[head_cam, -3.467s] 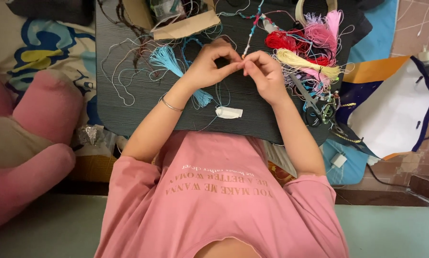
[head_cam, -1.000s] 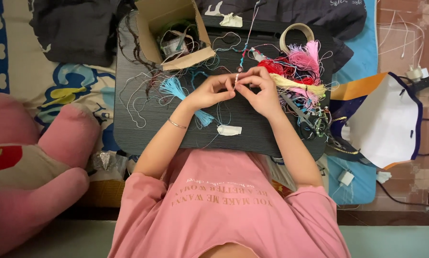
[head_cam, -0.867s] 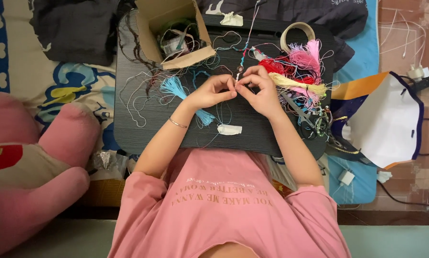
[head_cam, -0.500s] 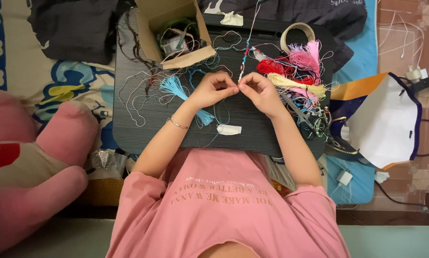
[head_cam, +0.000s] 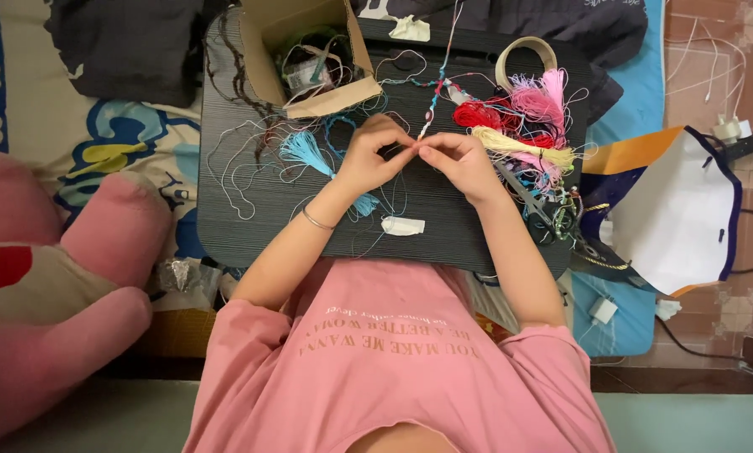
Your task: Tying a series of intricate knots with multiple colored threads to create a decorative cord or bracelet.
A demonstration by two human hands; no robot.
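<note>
My left hand (head_cam: 375, 155), a thin bangle on its wrist, and my right hand (head_cam: 458, 164) meet fingertip to fingertip over a black lap board (head_cam: 250, 226). Both pinch a thin beaded cord (head_cam: 433, 109) that runs up and away across the board. A light blue tassel (head_cam: 305, 151) lies just left of my left hand. Right of my right hand are a red thread bundle (head_cam: 477, 113), pink tassels (head_cam: 536, 92) and a yellow tassel (head_cam: 527, 147). A small white scrap of tape (head_cam: 403, 225) sits on the board below my hands.
An open cardboard box (head_cam: 309, 50) with spools stands at the board's far left. A tape roll (head_cam: 523, 50) and scissors (head_cam: 531, 201) lie at the right. A pink plush toy (head_cam: 49, 277) is on the left, and a white and orange bag (head_cam: 687, 214) on the right.
Both hands stay pinched together on the cord with only small finger movements. The view has tilted since the earliest frame, so more of the box and far edge shows.
</note>
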